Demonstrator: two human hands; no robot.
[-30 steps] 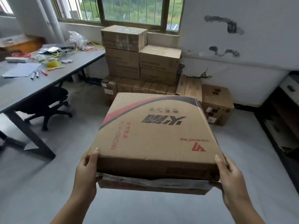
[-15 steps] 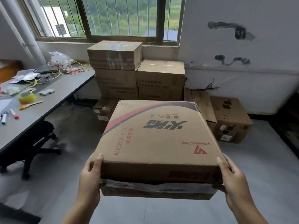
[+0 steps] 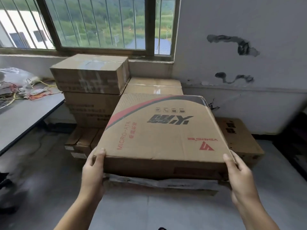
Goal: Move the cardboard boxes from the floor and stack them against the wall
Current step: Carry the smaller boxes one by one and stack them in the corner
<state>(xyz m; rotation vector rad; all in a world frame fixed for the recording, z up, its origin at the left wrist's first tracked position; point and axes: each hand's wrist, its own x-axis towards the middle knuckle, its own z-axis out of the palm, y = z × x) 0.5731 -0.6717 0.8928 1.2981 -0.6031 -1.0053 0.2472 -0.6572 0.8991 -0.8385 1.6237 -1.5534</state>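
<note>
Carried flat and clear of the grey floor toward the stacked brown boxes under the barred window: a wide, shallow brown cardboard box printed with red and black bands, gripped at its near corners by the left hand and the right hand, thumbs on top, fingers curled beneath. Best kept level and squared to the white scuffed wall, then lowered onto the taped box top directly ahead, probably the free spot. Beside it, a grey table strewn with wires.
</note>
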